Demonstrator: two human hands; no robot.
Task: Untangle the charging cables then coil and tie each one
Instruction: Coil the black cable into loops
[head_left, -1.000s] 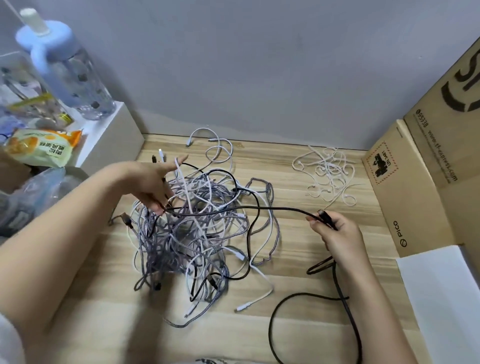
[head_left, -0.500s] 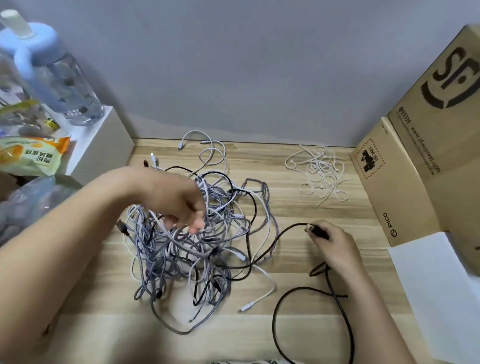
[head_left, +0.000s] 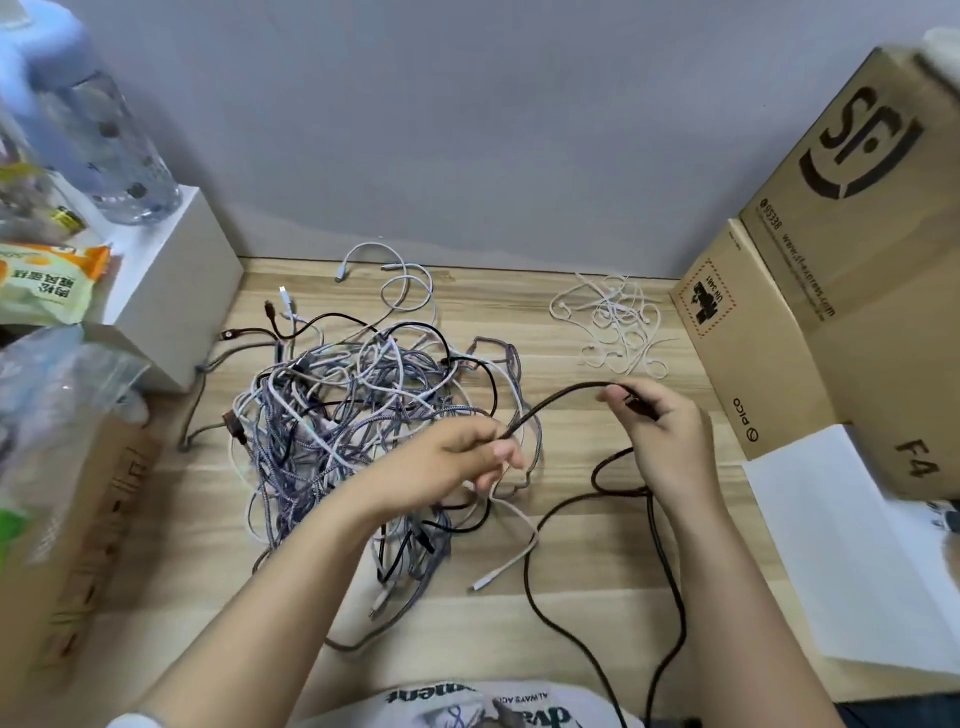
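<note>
A tangled heap of grey, white and black charging cables (head_left: 358, 415) lies on the wooden table (head_left: 571, 613). One black cable (head_left: 558, 400) arcs between my hands above the table. My left hand (head_left: 457, 462) pinches it at the heap's right edge. My right hand (head_left: 662, 431) grips the cable's plug end; from under this hand the cable loops down toward me (head_left: 670, 587). A pile of thin white ties (head_left: 615, 325) lies behind my right hand near the wall.
Cardboard boxes (head_left: 831, 270) stand along the right, with a white sheet (head_left: 852, 561) in front of them. At the left are a white box (head_left: 171, 291) carrying a water bottle (head_left: 98, 135) and snack packet (head_left: 47, 283), a plastic bag (head_left: 57, 374) and another carton (head_left: 67, 545).
My left hand left the heap's upper left, crossed to its right edge and took hold of the black cable. The cable between my hands rose into an arc. The camera tilted slightly.
</note>
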